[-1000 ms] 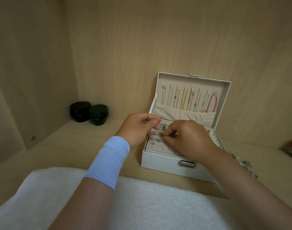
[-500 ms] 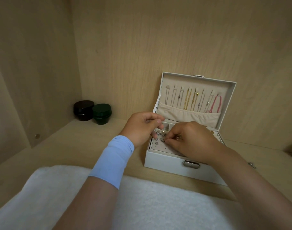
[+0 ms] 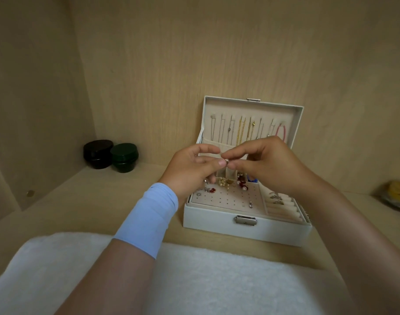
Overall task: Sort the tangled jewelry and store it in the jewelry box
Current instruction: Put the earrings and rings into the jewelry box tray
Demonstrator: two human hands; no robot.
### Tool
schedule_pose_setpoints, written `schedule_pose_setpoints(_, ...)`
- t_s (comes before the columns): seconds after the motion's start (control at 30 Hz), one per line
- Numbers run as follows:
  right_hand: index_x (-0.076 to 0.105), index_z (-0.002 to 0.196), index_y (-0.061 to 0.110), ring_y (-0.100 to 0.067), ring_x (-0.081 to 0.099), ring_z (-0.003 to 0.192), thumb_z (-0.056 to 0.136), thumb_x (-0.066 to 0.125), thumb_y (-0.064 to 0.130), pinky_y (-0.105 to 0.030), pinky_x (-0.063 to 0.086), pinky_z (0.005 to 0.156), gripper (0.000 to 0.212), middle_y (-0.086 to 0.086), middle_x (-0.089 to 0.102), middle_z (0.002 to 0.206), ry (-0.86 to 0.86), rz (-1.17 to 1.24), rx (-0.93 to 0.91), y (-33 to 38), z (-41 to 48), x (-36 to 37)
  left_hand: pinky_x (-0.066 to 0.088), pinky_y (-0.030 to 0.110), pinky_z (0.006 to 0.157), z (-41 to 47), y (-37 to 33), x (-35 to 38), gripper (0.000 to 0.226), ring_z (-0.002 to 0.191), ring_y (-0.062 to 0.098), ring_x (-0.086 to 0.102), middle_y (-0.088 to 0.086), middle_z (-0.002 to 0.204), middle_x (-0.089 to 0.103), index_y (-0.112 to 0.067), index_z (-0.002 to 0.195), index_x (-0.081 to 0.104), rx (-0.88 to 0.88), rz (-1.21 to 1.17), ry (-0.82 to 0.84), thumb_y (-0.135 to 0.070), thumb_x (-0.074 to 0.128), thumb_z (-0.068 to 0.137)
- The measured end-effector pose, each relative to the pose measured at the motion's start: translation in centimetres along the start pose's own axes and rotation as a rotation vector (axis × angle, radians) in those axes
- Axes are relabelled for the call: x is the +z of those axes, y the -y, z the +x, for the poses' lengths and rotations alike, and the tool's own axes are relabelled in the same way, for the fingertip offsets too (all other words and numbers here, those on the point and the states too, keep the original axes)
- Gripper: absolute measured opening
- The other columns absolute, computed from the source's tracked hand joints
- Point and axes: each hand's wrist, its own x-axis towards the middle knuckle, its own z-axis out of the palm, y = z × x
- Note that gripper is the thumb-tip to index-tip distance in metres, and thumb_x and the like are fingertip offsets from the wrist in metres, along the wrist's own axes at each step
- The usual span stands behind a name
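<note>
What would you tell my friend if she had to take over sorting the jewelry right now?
Hands: the left hand and right hand together pinch one small silver piece above the open jewelry box.
Done: necklaces hang in the lid, earrings sit on the hole panel, rings rest in the rolls.
To do: store the held piece in the box. It is too small to tell what kind it is.
</note>
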Motion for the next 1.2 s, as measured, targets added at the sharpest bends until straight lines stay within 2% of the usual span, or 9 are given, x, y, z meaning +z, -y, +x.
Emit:
schedule_pose_setpoints(0.13,0.08,0.092,0.027,-0.013,0.053,0.053,0.084,0.079,0.023,-0.024,0.048,0.056,0.009,0.007,0.074,0.071,-0.031,0.007,-0.001,-0.1,0.1,-0.3,0.043,0.023,0.049,0.3,-0.3,0.3,0.025,0.059,0.013,0.059,0.001,0.087,0.076,-0.02,0.11,0.061,0.0,0.049,-0.002,-0.02,0.073,0.088)
schedule_pose_setpoints(0.2,0.08,0.091,0.025,-0.005,0.053,0.052,0.085,0.078,0.023,-0.015,0.045,0.053,0.007,0.012,0.072,0.068,-0.051,0.007,0.011,-0.5,0.2,-0.6,0.047,0.024,0.053,0.4,-0.2,0.3,0.016,0.06,0.01,0.06,-0.001,0.088,0.076,-0.02,0.106,0.065,0.056,0.156,-0.005,-0.02,0.069,0.091)
schedule_pose_setpoints(0.27,0.08,0.089,0.026,0.004,0.058,0.055,0.085,0.079,0.022,-0.009,0.043,0.06,0.006,0.017,0.072,0.071,-0.064,-0.061,0.056,-1.1,0.2,-0.6,0.051,0.024,0.068,0.6,0.2,-0.5,0.008,0.066,0.002,0.06,-0.011,0.087,0.072,-0.027,0.098,0.071,0.153,0.507,-0.025,-0.023,0.068,0.091)
schedule_pose_setpoints(0.37,0.08,0.087,0.03,0.005,0.065,0.068,0.084,0.081,0.024,-0.02,0.053,0.075,0.006,0.018,0.073,0.078,0.016,-0.225,0.098,-1.9,0.1,0.3,0.045,0.023,0.075,0.4,0.7,-1.7,0.008,0.077,-0.004,0.054,-0.02,0.093,0.065,-0.035,0.091,0.076,0.189,0.886,-0.002,-0.03,0.07,0.089)
schedule_pose_setpoints(0.47,0.08,0.089,0.033,0.004,0.065,0.079,0.085,0.078,0.03,-0.029,0.057,0.08,0.005,0.02,0.073,0.083,0.085,-0.383,0.09,-2.0,-0.1,1.7,0.043,0.023,0.076,0.2,1.0,-1.8,0.009,0.079,-0.002,0.052,-0.018,0.089,0.061,-0.039,0.091,0.077,0.187,0.909,0.085,-0.033,0.072,0.086)
schedule_pose_setpoints(0.67,0.078,0.093,0.038,-0.004,0.064,0.087,0.087,0.072,0.038,-0.028,0.053,0.073,0.008,0.017,0.074,0.091,0.087,-0.578,-0.015,-1.8,-0.3,3.1,0.05,0.032,0.087,0.4,1.5,-1.3,0.01,0.087,0.004,0.055,-0.018,0.088,0.059,-0.038,0.089,0.078,0.186,0.957,0.125,-0.03,0.075,0.084)
schedule_pose_setpoints(0.83,0.078,0.095,0.037,-0.01,0.065,0.087,0.088,0.07,0.039,-0.028,0.051,0.072,0.012,0.014,0.074,0.092,0.068,-0.686,-0.111,-1.9,-0.5,3.6,0.04,0.02,0.073,0.3,1.7,-1.6,0.01,0.073,-0.005,0.049,-0.024,0.082,0.056,-0.037,0.09,0.075,0.18,0.933,0.079,-0.033,0.078,0.081)
schedule_pose_setpoints(1.03,0.078,0.093,0.038,-0.007,0.062,0.09,0.088,0.067,0.038,-0.03,0.051,0.075,0.012,0.017,0.068,0.099,0.184,-0.653,-0.103,-1.6,-0.7,2.8,0.043,0.022,0.075,0.4,1.9,-1.8,0.006,0.074,-0.003,0.05,-0.021,0.081,0.055,-0.033,0.087,0.078,0.191,0.93,0.102,-0.032,0.077,0.082)
schedule_pose_setpoints(1.2,0.078,0.093,0.034,-0.005,0.061,0.086,0.089,0.067,0.036,-0.036,0.054,0.079,0.013,0.02,0.068,0.095,0.162,-0.573,-0.067,-2.3,-0.4,2.4,0.039,0.019,0.075,0.4,1.9,-1.8,0.01,0.074,-0.006,0.049,-0.024,0.082,0.054,-0.035,0.093,0.075,0.206,0.95,0.096,-0.034,0.076,0.083)
